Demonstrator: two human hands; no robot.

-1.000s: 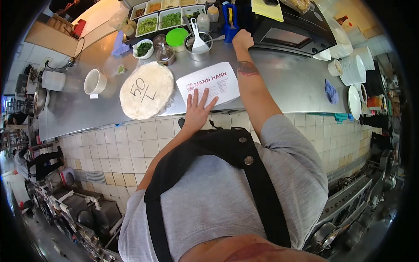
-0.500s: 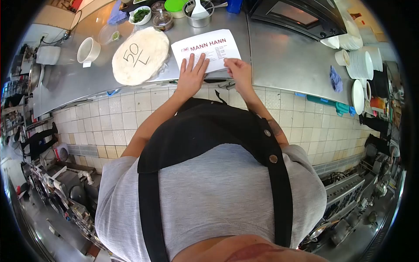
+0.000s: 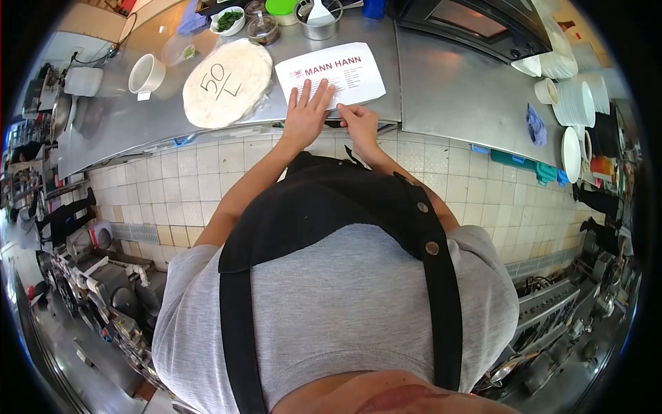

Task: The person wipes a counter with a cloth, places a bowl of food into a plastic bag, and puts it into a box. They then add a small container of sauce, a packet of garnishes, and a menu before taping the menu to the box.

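A white printed sheet of paper [image 3: 358, 76] headed "MANN HANN" lies on the steel counter near its front edge. My left hand [image 3: 307, 116] rests flat on its lower left part, fingers spread and pointing away from me. With thumb and forefinger together, my right hand [image 3: 361, 128] pinches the sheet's near edge, just right of my left hand. Left of the paper sits a round, pale, plastic-wrapped disc [image 3: 231, 103] marked "50 L" in dark pen.
Behind the disc stand a bowl of chopped greens [image 3: 226, 22], a cup of dark sauce [image 3: 263, 30] and a metal pot [image 3: 318, 29] with a white spatula. An oven [image 3: 476, 27] is at back right, with stacked white plates [image 3: 576, 103] beyond a blue cloth [image 3: 536, 125].
My right hand has moved left and toward me, from the sheet's right side to its near edge. My left hand stays flat on the paper. The view has shifted slightly.
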